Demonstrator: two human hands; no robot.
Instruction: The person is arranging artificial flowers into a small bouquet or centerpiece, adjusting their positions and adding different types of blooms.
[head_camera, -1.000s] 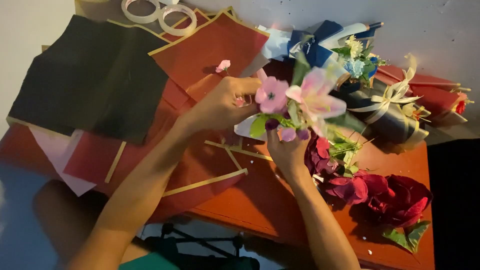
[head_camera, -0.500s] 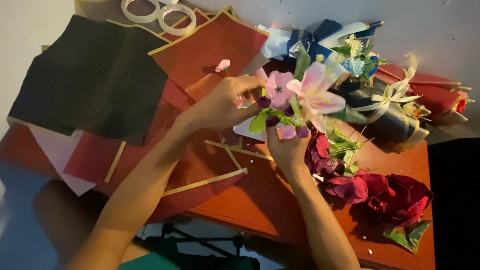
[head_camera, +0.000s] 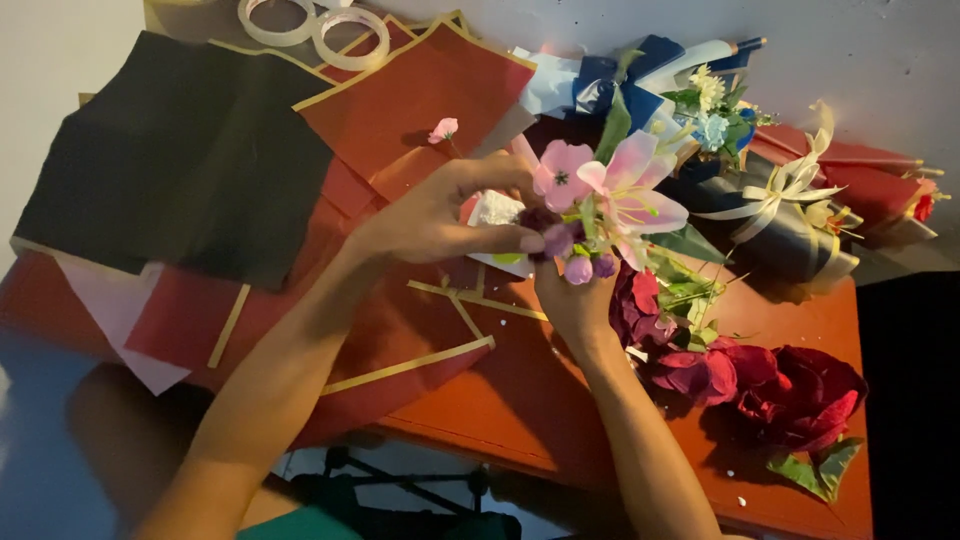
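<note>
Right hand (head_camera: 575, 300), frame centre, was clenched round the stems of a small flower bunch (head_camera: 600, 215), holding it upright just above the desk (head_camera: 520, 400). Bunch had a pale pink lily, a rounder pink blossom, small purple buds, some green leaves. Left hand (head_camera: 435, 215) came in from the left, fingers (head_camera: 500, 240) pinching at the base of the blooms, touching a purple bud; something white sat behind the fingers, couldn't tell if paper or foam.

Step judged: arranging, with the left hand setting or nudging a bloom while the right kept the stems together. Next move would seem to call for a steady right grip and a small, careful left-hand placement so the stems don't splay.

Outward: dark red roses (head_camera: 760, 380) lay on the desk, lower right, just beside the right wrist. Red wrapping sheets with gold edging (head_camera: 420, 100) spread across upper centre and under the left forearm; a black sheet (head_camera: 170, 160) upper left. Two tape rolls (head_camera: 310, 25) at the top edge. Finished bouquets, blue-wrapped (head_camera: 620, 85) and red-wrapped with cream ribbon (head_camera: 850, 170), lay upper right. One loose pink bud (head_camera: 443, 129) sat on a red sheet.
</note>
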